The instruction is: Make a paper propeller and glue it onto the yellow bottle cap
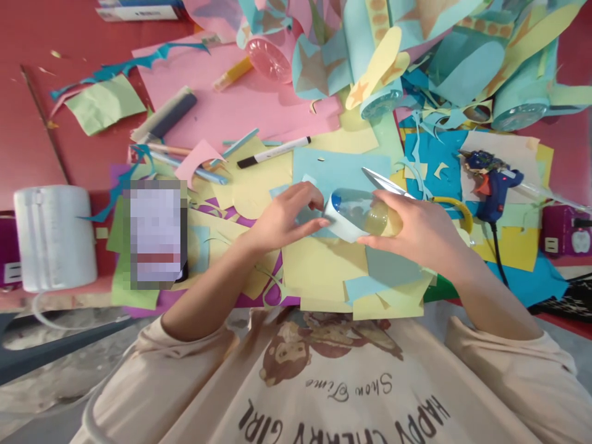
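A clear plastic bottle piece point(377, 219) lies on its side with a pale blue paper band point(340, 222) around its left end. My right hand point(411, 225) grips it from the right, thumb along the near side and fingers over the far side. At the band's left edge is my left hand point(298, 213), its fingers curled and parted from the thumb. The thumb tip is close to the rim; whether it touches is unclear. Scissors point(386, 182) with yellow handles lie behind my right hand, which partly covers them.
A blue glue gun point(497, 188) with a cord rests on paper at right. Paper-covered bottle crafts point(324, 65) crowd the back. A marker point(275, 152), a phone-like blurred object point(157, 234) and a white device point(55, 237) lie left. Coloured paper scraps point(324, 262) cover the red table.
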### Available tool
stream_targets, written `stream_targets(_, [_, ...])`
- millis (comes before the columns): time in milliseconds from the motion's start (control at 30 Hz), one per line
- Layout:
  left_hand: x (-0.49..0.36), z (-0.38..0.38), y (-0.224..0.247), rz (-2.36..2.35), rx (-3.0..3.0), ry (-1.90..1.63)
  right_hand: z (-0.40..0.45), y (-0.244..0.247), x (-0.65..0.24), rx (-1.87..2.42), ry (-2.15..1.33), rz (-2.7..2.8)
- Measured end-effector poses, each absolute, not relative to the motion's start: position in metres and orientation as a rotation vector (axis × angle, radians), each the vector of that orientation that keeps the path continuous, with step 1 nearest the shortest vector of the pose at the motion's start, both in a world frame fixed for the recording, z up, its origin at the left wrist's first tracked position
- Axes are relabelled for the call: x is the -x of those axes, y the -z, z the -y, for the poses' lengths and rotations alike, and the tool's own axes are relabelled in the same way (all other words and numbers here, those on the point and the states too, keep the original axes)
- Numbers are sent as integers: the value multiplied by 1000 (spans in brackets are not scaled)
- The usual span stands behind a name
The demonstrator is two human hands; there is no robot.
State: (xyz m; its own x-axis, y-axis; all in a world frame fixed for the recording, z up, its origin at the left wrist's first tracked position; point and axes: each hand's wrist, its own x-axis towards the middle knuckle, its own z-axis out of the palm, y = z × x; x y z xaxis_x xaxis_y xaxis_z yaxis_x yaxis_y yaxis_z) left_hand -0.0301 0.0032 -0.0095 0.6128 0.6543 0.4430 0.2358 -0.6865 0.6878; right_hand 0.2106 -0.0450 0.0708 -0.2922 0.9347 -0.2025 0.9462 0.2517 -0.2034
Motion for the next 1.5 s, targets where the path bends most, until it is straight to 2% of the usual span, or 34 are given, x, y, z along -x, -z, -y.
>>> stream_targets(400, [25,1,18,-868,-2527,-917,27,-74,-215,-1949,916,-2181])
stream_targets(900, [22,2,19,-794,-2631,-1088,28,-70,-215,-1925,863,-2219])
stream_targets(1300, [23,1,14,-845,-2553,-977,33,-64,-210,-1811,714,-2278])
stream_targets(1500, [22,2,17,-838,-2685,-1061,34,-64,-210,-1808,692,-2291])
